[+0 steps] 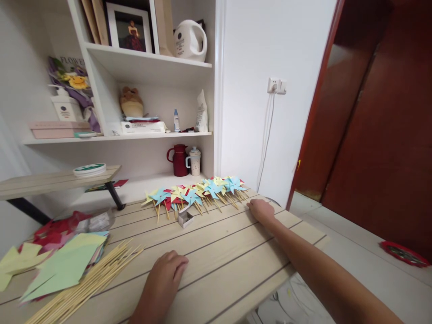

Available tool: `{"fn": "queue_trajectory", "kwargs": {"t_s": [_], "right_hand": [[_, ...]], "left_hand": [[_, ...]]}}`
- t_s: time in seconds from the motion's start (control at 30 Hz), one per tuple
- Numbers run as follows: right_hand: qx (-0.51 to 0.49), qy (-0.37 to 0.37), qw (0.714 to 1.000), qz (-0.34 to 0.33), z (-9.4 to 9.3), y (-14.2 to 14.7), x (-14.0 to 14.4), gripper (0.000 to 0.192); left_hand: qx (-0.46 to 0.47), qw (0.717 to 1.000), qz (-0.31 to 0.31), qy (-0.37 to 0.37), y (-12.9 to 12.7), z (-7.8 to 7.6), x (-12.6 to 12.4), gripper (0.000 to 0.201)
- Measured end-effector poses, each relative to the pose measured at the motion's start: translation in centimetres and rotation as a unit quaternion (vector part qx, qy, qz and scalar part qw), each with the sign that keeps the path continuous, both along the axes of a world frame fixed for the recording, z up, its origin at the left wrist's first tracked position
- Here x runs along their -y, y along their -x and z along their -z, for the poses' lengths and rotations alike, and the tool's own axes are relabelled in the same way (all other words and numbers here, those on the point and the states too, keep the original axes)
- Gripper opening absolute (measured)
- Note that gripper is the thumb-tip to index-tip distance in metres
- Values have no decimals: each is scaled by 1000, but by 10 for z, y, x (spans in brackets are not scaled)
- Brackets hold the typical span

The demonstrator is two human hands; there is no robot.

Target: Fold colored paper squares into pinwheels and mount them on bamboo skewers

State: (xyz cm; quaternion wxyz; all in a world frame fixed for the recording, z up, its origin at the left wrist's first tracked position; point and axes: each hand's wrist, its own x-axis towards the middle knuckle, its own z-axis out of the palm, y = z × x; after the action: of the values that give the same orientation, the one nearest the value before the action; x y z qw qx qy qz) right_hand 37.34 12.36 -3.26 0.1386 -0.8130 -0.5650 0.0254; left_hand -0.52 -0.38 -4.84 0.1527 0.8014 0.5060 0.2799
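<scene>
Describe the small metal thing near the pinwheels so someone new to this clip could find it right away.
Start at the wooden table and go to the row of paper pinwheels along its far edge. Just in front of that row, left of the right hand, sits a small shiny metal box. It is the only metallic, boxy item there; everything beside it is coloured paper on sticks.

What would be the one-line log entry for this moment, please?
left hand: flat on table, empty | right hand: at pinwheels, empty | skewers, paper sheets at left
</scene>
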Motion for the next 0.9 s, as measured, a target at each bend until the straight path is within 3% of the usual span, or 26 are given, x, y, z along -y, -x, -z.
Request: {"fn": "queue_trajectory", "kwargs": {"t_s": [0.47, 0.77, 0.9], "right_hand": [[-18, -28, 999, 11, 11, -1, 10, 36], [-50, -120, 991, 41, 13, -4, 18, 49], [-49, -164, 985, 35, 12, -3, 20, 45]], "left_hand": [[-30, 999, -4, 15, -1, -4, 3, 30], [-56, 998, -5, 15, -2, -5, 4, 30], [-63, 998, -2, 14, -2, -5, 4, 30]]}}
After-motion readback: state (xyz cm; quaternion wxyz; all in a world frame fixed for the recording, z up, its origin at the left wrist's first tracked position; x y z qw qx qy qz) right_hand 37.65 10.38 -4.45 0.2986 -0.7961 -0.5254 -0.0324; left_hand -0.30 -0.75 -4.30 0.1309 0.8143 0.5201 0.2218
